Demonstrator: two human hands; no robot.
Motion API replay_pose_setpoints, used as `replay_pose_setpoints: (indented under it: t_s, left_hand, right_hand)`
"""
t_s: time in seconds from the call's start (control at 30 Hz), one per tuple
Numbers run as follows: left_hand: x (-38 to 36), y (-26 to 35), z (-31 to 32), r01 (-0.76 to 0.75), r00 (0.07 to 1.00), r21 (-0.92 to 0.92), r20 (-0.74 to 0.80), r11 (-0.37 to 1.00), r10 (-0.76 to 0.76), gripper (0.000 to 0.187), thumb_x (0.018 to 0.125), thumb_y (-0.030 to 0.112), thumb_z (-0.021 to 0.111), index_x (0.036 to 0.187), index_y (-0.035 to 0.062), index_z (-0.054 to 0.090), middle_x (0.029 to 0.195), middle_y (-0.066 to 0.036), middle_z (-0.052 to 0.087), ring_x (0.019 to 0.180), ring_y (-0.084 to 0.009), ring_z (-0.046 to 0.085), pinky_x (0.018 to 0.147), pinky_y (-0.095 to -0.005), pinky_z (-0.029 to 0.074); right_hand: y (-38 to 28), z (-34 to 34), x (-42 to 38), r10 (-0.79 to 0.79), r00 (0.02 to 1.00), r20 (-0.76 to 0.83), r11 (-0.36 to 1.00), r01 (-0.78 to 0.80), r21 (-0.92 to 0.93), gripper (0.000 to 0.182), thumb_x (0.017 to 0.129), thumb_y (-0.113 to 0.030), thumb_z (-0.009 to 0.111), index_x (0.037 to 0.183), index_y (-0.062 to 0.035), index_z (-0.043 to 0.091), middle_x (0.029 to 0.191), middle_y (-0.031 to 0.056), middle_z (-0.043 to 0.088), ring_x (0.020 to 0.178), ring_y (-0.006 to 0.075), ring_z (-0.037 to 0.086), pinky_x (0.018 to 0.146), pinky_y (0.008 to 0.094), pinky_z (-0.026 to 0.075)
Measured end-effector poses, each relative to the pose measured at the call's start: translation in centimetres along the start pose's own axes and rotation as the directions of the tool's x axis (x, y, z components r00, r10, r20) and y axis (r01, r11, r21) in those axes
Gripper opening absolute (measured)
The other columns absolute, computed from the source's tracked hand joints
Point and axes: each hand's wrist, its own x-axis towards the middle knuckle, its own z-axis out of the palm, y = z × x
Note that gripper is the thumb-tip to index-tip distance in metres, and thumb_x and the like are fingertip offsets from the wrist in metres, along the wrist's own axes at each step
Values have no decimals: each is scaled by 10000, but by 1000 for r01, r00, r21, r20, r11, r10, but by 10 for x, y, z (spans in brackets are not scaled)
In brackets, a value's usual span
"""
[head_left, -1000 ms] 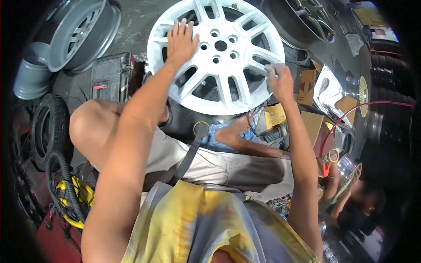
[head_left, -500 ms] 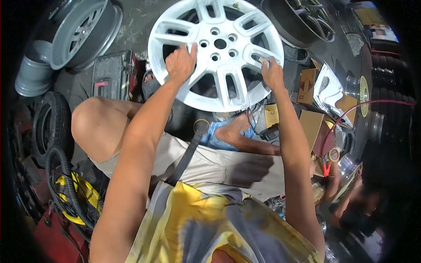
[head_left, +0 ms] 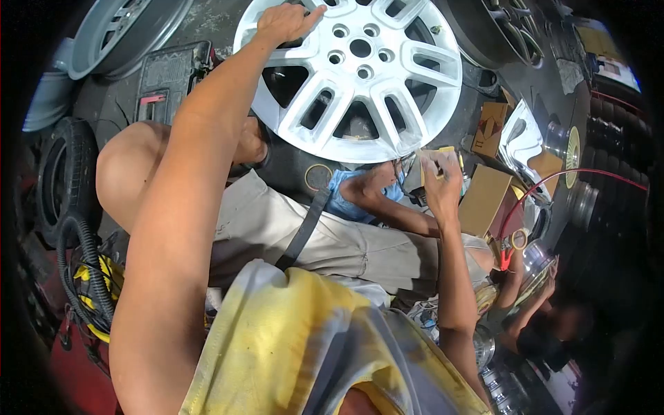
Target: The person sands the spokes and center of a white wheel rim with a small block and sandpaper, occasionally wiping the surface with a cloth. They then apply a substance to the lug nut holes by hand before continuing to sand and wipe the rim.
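A white-coated alloy wheel [head_left: 315,131] lies face up in front of me, with split spokes and several bolt holes around its centre bore. My left hand [head_left: 285,25] is on a spoke at the wheel's upper left, fingers curled over it and the thumb stretched toward the hub. Just below the wheel's lower right edge is my right hand [head_left: 441,169], its fingers pinched round a small tan piece that looks like sandpaper. Most of that piece is hidden by the fingers.
A dark toolbox [head_left: 162,86] and a tyre [head_left: 63,183] are at the left. Cardboard boxes [head_left: 484,197], a red hose [head_left: 574,171] and red-handled scissors [head_left: 506,259] lie at the right. More wheels [head_left: 124,34] stand behind. Another person [head_left: 553,325] works at the lower right.
The wheel has turned clockwise. My left hand has moved up with its spoke, and my right hand has come down off a spoke to below the wheel's edge.
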Motion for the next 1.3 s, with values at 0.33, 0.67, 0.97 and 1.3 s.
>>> replay_pose_setpoints:
  t_s: [0.33,0.67,0.97,1.3]
  left_hand:
    - [13,-10,21,-110,994,59,0,992,110,752,1027,617,341,932,25,795,946,-243,751,990,-396,725,911,-483,556]
    - [8,-7,18,-143,990,59,16,988,143,743,1046,589,326,912,29,795,947,-219,757,987,-377,724,917,-487,548]
    - [7,-6,12,-149,988,28,32,988,148,768,1046,594,321,909,-1,786,957,-210,760,995,-390,722,922,-490,548]
    - [6,-9,23,-131,991,-34,-5,991,131,840,1014,697,324,854,20,794,894,-182,764,903,-346,741,868,-473,564]
  right_hand:
    - [-16,56,22,-443,877,187,830,480,-284,232,813,-26,671,1035,-19,739,933,155,538,921,349,557,785,448,443]
    - [-35,69,36,-435,841,322,733,538,-416,130,833,-78,596,869,-32,713,945,155,564,977,328,552,849,463,403]
    - [-36,67,41,-408,844,348,762,525,-379,172,858,-138,593,913,-49,730,942,164,570,992,339,564,842,479,383]
    - [-41,62,36,-332,863,381,799,472,-373,150,842,-129,651,938,-39,723,980,177,572,1039,350,563,872,493,399]
